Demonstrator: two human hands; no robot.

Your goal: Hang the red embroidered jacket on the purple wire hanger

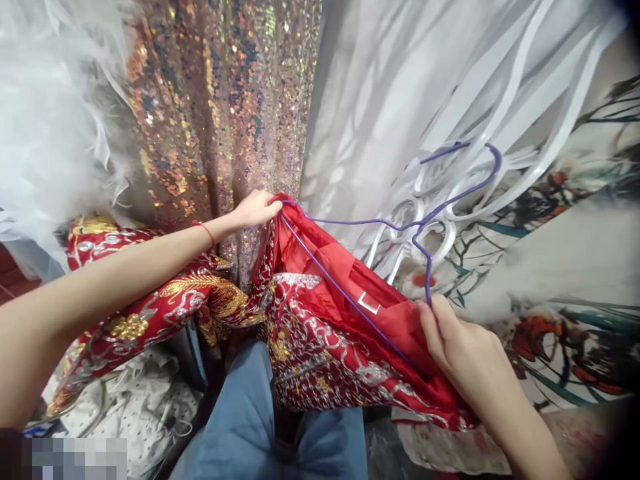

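A purple wire hanger (350, 221) lies partly inside the waist of a red skirt (320, 353) embroidered in silver and gold. Pinched together, the fingers of my left hand (259, 208) grip the skirt's waistband and one end of the hanger. On the other side, my right hand (457, 333) is closed around the hanger's opposite end and the edge of the skirt. The red lining (325, 260) with a small white label (369, 303) faces up. The hanger's hook points up and right. Under my left forearm is another red embroidered garment (135, 320) with gold flowers.
A sequined curtain (240, 100) hangs ahead, with white feathery material (55, 100) to its left. White curled metalwork (520, 87) stands at the right before flower-patterned fabric (560, 340). Polka-dotted white cloth (135, 413) lies low on the left, beside my blue-trousered legs (240, 407).
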